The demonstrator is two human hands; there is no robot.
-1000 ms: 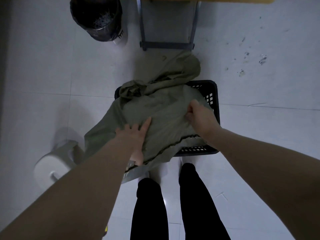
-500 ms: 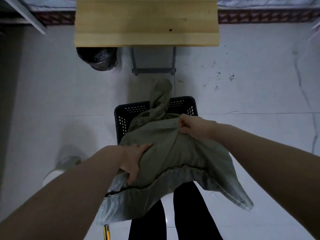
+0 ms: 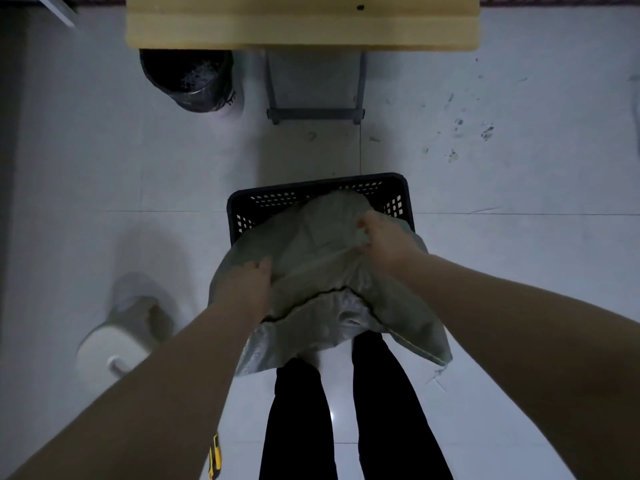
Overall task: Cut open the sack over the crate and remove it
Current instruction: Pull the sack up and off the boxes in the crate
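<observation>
A person at the near side of a black crate [image 3: 311,194] holds a grey-green sack [image 3: 322,258] bunched over the crate's near half, its hemmed mouth hanging past the near rim. The right grip [image 3: 384,240] is clenched on a fold of the sack above the crate's right side. The left grip [image 3: 249,282] lies on the cloth at the crate's left, and whether it clutches cannot be told.

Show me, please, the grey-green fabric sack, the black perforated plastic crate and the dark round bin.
grey-green fabric sack [image 3: 313,249]: head view, its bunched middle.
black perforated plastic crate [image 3: 277,198]: head view, its far wall.
dark round bin [image 3: 188,77]: head view, its inner lining.
</observation>
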